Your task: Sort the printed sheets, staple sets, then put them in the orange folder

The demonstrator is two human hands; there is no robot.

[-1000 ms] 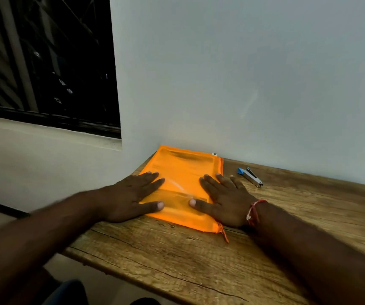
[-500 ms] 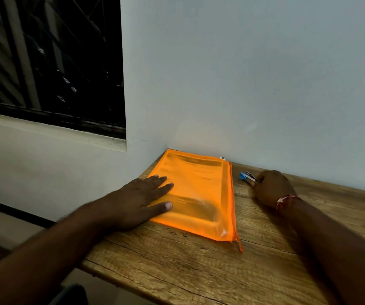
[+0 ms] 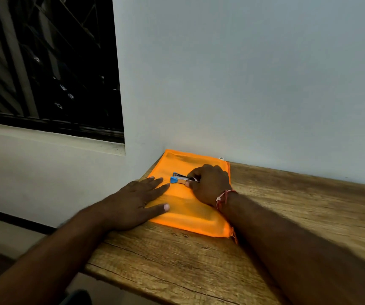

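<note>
Head view: one orange folder (image 3: 190,209) lies flat at the centre of the frame on a wooden table (image 3: 298,216), its top edge against the pale wall (image 3: 243,84). It is translucent, and an outline of sheets shows through. One blue-and-silver stapler (image 3: 179,178) sits on it, pinched by the right hand (image 3: 210,183), whose wrist and red thread (image 3: 222,199) cover the folder's right edge. The left hand (image 3: 137,203) presses the folder's left side, fingers spread flat. One dark barred window (image 3: 45,62) fills the upper left.

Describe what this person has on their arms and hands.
No sleeves or gloves are in view. The right hand has a red thread band round its wrist, with a small pale piece on it. The left hand and its wrist show nothing worn.
</note>
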